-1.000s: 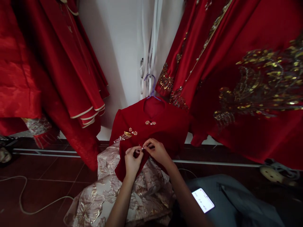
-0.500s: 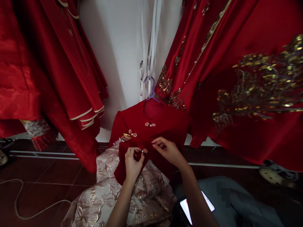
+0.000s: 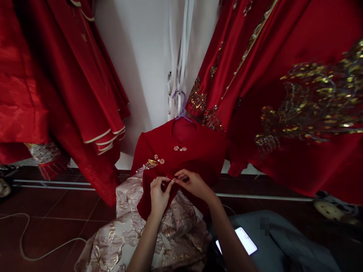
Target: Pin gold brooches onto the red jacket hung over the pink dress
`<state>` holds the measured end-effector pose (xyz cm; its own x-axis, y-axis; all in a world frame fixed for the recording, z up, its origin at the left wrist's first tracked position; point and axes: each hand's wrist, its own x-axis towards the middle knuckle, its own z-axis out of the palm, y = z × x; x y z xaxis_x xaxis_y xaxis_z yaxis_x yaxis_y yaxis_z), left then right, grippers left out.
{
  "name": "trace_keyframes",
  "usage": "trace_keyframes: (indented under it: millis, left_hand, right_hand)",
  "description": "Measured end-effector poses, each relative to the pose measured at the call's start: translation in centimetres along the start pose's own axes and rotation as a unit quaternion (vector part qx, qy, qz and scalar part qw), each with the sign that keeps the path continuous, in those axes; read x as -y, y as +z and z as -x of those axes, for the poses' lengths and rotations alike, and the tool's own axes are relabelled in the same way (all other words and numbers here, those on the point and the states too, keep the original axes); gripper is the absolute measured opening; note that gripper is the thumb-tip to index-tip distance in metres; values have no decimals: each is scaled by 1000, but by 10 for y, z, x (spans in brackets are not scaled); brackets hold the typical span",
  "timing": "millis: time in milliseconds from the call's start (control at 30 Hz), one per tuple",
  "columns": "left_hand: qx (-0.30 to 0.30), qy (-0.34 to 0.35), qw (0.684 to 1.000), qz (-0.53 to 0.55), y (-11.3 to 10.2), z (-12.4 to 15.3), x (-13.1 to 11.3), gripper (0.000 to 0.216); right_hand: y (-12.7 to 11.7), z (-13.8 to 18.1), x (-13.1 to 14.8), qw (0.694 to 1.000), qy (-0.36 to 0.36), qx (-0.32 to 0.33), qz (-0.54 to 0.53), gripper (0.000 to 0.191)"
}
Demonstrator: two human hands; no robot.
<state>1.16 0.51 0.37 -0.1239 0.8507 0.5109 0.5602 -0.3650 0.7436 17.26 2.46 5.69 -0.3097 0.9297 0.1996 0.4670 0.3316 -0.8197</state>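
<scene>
Right now both your hands are at the lower front of the red jacket, working at a small beaded fastening [image 3: 173, 181]. Your left hand [image 3: 160, 194] pinches it narrowly between thumb and finger, and your right hand [image 3: 194, 184] meets it from the other side, thumb and fingertips drawn together on it. The fastening is too small and too covered for you to tell which part each one grips. The red jacket [image 3: 159, 138] hangs from a purple hanger [image 3: 183, 105] at its neck, below some white straps [image 3: 184, 49]. Higher on the jacket's front, below its neckline, is another beaded clasp [image 3: 180, 149]; on its left part sits a gold ornament [image 3: 152, 162] with pale strands. Beneath the jacket you have pale brocade fabric [image 3: 107, 245] spreading down toward you. Below and to the right of the jacket, a lit phone [image 3: 245, 241] lies on grey-blue cloth [image 3: 286, 230], partly behind your right forearm. Red garments [image 3: 68, 68] hang to the jacket's left, and sequinned red clothing [image 3: 283, 34] to its right.
</scene>
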Motion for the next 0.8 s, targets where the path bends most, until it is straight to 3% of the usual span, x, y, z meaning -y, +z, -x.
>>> trace_keyframes:
  millis: [200,500,600,700,800]
  left_hand:
    - [15,-17,1000,12,-1,1,1,19]
    - [29,-38,998,47,0,0,0,17]
    - [1,-66,993,100,0,-2,3,21]
    - [-37,-122,971,204,1,-16,7,24]
    - [-52,-206,914,346,1,-38,6,28]
  right_hand:
    - [8,-5,-9,1000,3,10,18,18]
    - [-2,0,-3,999,-4,29,-25,20]
    - [-8,2,0,998,-1,40,-40,21]
    - [-16,6,5,996,7,73,-52,20]
    - [-22,9,10,994,14,94,-62,20]
